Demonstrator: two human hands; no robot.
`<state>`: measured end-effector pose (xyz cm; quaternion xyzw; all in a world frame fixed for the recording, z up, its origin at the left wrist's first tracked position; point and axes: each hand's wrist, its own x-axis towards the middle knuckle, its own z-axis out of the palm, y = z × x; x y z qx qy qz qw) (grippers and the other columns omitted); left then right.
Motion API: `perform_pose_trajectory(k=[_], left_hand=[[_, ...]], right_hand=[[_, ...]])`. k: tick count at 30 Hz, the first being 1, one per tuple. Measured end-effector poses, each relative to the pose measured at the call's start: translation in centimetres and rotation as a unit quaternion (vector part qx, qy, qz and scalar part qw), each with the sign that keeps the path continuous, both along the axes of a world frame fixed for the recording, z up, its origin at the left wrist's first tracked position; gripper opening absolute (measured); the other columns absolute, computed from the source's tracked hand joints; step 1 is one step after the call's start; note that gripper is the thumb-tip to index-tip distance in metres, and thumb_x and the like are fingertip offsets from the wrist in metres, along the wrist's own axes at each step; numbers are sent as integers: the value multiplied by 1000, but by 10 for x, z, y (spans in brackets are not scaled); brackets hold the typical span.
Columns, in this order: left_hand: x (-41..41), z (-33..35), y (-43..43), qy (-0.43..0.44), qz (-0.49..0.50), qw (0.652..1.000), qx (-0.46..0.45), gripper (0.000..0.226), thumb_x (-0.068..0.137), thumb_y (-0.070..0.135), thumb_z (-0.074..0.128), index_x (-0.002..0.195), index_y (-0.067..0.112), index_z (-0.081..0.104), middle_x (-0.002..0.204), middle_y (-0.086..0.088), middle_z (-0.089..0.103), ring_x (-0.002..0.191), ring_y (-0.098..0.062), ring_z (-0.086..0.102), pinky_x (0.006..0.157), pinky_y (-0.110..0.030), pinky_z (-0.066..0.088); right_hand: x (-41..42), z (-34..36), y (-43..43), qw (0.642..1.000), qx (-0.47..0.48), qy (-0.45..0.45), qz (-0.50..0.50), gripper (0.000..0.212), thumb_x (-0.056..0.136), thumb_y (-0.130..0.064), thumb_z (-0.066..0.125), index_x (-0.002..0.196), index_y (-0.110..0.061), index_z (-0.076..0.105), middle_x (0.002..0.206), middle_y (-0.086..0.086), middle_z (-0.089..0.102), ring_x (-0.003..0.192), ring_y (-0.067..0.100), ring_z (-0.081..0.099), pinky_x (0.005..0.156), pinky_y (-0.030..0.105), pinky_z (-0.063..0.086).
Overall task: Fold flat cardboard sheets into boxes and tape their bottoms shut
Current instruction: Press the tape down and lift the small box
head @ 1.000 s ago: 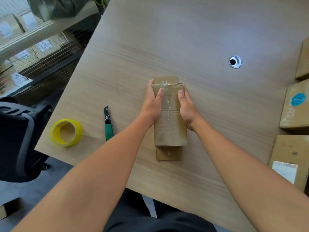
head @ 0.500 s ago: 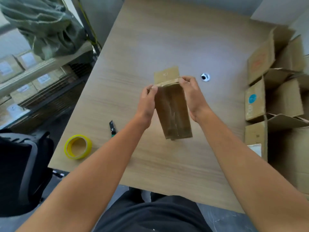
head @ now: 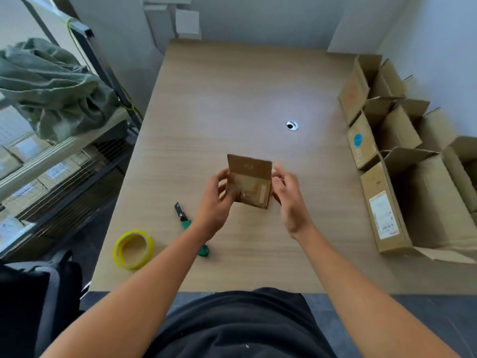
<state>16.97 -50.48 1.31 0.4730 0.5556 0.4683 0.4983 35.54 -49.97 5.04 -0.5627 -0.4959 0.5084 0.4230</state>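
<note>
I see the box (head: 249, 186) held between both hands.
Left hand (head: 215, 202) grips its 9 o'clock side, right hand (head: 289, 200) seemingly its 3; long axis 12-to-6.

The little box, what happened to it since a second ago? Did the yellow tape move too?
The small box was lying flat on the table under both hands. Now the left hand and right hand hold it by its sides, lifted off the table and tipped up, a flap on top. The yellow tape roll and green knife stayed put.
</note>
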Motion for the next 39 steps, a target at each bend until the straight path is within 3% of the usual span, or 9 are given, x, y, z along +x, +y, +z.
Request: perform_pose_trajectory(k=[6, 13, 18, 23, 28, 32, 34, 36, 39], left_hand=[[-14, -46, -41, 93, -141, 983, -67, 43, 100, 7, 54, 135, 33, 54, 135, 7, 47, 121, 9, 49, 99, -12, 44], [-7, -52, -41, 128, -173, 965, -150, 41, 95, 38, 63, 132, 26, 46, 131, 6, 57, 106, -8, 64, 83, -26, 58], [4, -50, -30, 201, -189, 952, -133, 60, 89, 35, 72, 135, 29, 34, 131, 6, 47, 108, -16, 62, 81, -31, 60], [2, -53, -46, 167, -114, 970, -138, 41, 107, 32, 35, 147, 24, 32, 143, -6, 50, 121, -20, 53, 107, -45, 46], [1, -61, -52, 90, -14, 984, -153, 45, 105, 26, 48, 144, 39, 31, 123, 6, 61, 98, -13, 66, 89, -43, 59], [7, -75, -55, 211, -36, 973, -88, 55, 106, 24, 42, 156, 36, 23, 153, 9, 38, 137, -8, 37, 111, -30, 32], [14, -80, -55, 239, -77, 963, -97, 52, 108, 30, 34, 158, 28, 23, 159, 5, 30, 144, -10, 28, 117, -30, 24], [16, -78, -53, 237, -100, 959, -120, 52, 108, 33, 33, 159, 23, 25, 147, 8, 44, 135, -5, 38, 118, -28, 29], [14, -75, -44, 149, -85, 972, -163, 59, 102, 39, 51, 157, 29, 30, 137, 14, 51, 126, 2, 43, 107, -22, 38]], right_hand=[[2, -49, -39, 991, -81, -103, 32, 40, 95, -69, 24, 122, -67, 53, 112, -12, 49, 122, 20, 46, 114, 51, 35], [3, -81, -43, 970, -121, -206, 46, 53, 98, -51, 54, 145, -30, 43, 125, -1, 35, 127, 20, 42, 112, 44, 41], [-7, -80, -31, 958, -118, -255, -53, 56, 92, -44, 67, 137, -24, 40, 122, -2, 45, 101, 13, 57, 75, 26, 54], [-1, -78, -33, 961, -152, -221, -68, 65, 98, -45, 52, 152, -27, 21, 116, -3, 60, 90, 18, 63, 73, 41, 56], [-1, -79, -35, 947, -121, -294, -51, 69, 97, -42, 51, 154, -28, 14, 119, 6, 59, 97, 24, 62, 73, 37, 52], [29, -87, -45, 961, -102, -244, -80, 58, 105, -27, 35, 158, -32, 11, 84, -2, 58, 68, 14, 55, 62, 31, 42], [44, -96, -54, 954, -100, -279, -42, 61, 108, -31, 35, 160, -34, 3, 111, 9, 67, 93, 20, 65, 79, 37, 51], [54, -109, -59, 936, -135, -322, 44, 64, 107, -45, 30, 159, -35, -7, 163, 8, 29, 147, 25, 32, 118, 45, 30], [61, -117, -60, 915, -174, -341, 124, 73, 105, -55, 26, 157, -29, -17, 170, 4, -1, 156, 22, 0, 126, 44, 6]])
